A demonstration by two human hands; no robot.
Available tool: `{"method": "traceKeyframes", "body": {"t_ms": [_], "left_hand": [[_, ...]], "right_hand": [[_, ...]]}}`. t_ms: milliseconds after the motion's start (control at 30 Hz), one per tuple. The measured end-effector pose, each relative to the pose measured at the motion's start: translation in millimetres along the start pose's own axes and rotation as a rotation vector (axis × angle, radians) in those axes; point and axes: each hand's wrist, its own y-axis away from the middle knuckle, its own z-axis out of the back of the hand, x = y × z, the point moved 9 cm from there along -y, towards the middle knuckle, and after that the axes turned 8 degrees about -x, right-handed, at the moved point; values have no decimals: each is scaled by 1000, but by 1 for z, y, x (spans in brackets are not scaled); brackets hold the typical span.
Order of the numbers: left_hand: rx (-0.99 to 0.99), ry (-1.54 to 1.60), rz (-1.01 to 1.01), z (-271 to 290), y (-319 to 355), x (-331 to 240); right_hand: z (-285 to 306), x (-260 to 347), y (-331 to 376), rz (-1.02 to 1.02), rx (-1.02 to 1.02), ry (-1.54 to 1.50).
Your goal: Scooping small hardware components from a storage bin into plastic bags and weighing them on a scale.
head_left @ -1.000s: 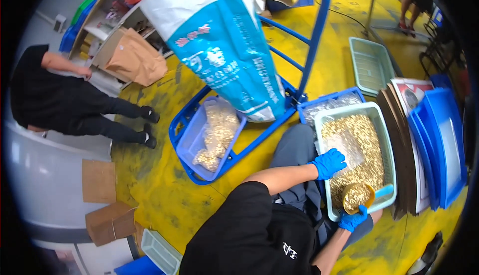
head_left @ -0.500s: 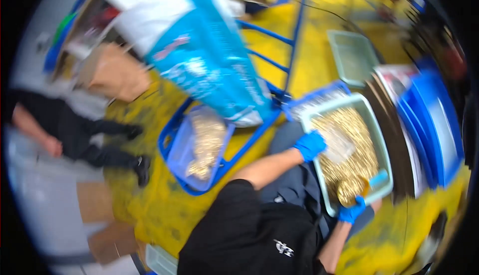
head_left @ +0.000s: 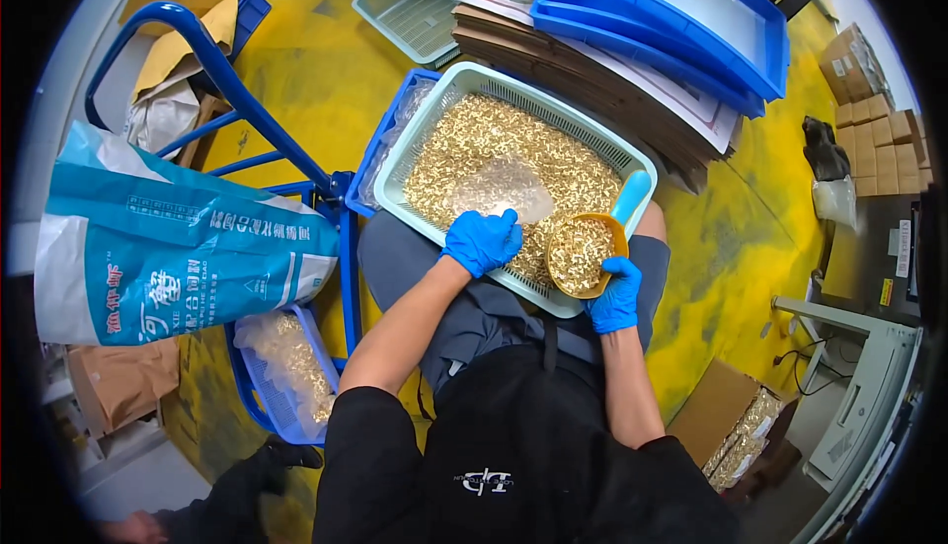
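A pale green plastic basket [head_left: 390, 184] rests across my lap, filled with small gold-coloured metal pieces [head_left: 538, 134]. My left hand [head_left: 481, 244], in a blue glove, is closed at the basket's near edge on a clear plastic bag [head_left: 506, 189] that lies over the pieces. A yellow scoop [head_left: 622, 238] with a light blue handle [head_left: 632, 194] sits at the basket's near right corner, heaped with the same pieces. My right hand [head_left: 617, 297], also gloved, grips the scoop by its near rim, away from the handle.
Beyond the basket are a blue tray [head_left: 395, 129], another green basket [head_left: 415, 11] and stacked cardboard [head_left: 592, 80] under blue trays [head_left: 681, 21]. On the left, a blue trolley frame [head_left: 351, 277] stands by a large blue-white sack [head_left: 197, 248] and a purple basket [head_left: 276, 376]. A person's leg [head_left: 232, 495] shows lower left.
The whole view has turned, so the sack and trolley now appear further left and the basket nearer the middle. Both hands keep their holds on the bag and the scoop.
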Motion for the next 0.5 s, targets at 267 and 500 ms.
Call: {"method": "traceKeyframes", "body": {"t_ms": [267, 500], "left_hand": [[-29, 277, 53, -5, 39, 17], [-48, 415, 277, -7, 70, 25]], "right_hand": [[-7, -5, -1, 14, 107, 104], [18, 1, -15, 41, 74, 153]]}}
